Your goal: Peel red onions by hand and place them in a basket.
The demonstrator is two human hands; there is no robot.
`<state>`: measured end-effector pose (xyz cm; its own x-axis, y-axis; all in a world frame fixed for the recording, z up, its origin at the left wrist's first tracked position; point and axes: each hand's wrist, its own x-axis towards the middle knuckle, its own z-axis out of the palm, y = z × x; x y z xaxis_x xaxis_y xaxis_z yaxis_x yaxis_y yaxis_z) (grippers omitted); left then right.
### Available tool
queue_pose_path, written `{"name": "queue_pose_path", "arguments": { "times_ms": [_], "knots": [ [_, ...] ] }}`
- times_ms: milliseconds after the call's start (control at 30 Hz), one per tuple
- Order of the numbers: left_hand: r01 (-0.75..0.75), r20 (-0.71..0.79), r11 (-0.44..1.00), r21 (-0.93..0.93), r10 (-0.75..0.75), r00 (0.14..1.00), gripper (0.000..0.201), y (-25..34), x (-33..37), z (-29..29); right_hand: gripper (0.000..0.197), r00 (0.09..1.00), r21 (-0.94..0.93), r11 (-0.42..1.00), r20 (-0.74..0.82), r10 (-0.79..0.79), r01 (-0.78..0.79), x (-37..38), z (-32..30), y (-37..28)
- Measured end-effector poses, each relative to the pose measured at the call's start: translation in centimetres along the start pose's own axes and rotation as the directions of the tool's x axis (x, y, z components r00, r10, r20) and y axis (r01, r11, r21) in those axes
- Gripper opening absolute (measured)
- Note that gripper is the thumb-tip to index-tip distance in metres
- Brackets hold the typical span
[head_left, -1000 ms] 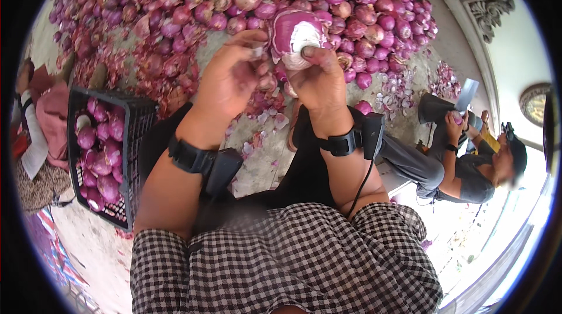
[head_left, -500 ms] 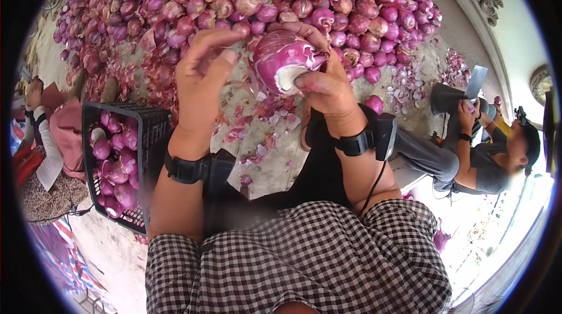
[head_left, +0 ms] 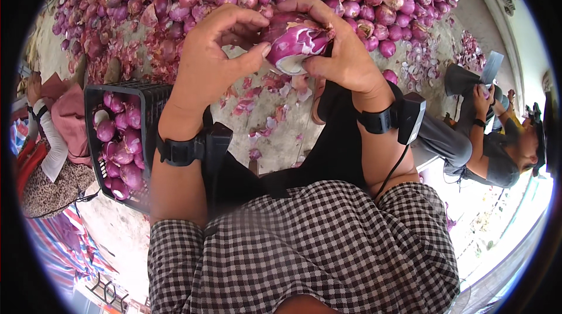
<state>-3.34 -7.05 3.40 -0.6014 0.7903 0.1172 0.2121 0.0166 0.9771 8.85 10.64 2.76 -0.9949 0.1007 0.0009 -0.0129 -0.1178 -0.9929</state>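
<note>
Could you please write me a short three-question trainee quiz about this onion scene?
1. True or false: both hands hold one onion.
2. Where is the crate: A) by the left hand, B) by the right hand?
3. Fill in: loose ____ lie on the ground below the hands.

Key: 1 true; 2 A; 3 skins.

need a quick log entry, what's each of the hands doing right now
Left hand: fingers curled, thumb tip pressed on the red onion.
Right hand: closed around the same red onion, holding it up.
</note>
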Motion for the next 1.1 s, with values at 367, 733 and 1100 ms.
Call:
{"name": "queue_pose_path", "arguments": {
  "times_ms": [367,733,1100],
  "knots": [
    [-0.004,-0.063,0.998,0.056,0.008,0.998,0.022,-0.4,0.1,0.9,0.067,0.997,-0.164,0.985,-0.035,-0.063,0.057,0.2,0.1,1.1],
    [-0.066,-0.13,0.978,0.197,0.093,0.987,0.018,-0.5,0.2,1.9,0.063,0.99,-0.251,0.967,-0.121,-0.067,0.034,0.0,0.3,1.1],
    [-0.135,-0.151,0.92,0.368,0.202,0.968,0.016,-0.5,0.1,2.5,0.066,0.985,-0.325,0.945,-0.168,-0.038,-0.019,-0.3,0.6,0.3]
  ]
}}
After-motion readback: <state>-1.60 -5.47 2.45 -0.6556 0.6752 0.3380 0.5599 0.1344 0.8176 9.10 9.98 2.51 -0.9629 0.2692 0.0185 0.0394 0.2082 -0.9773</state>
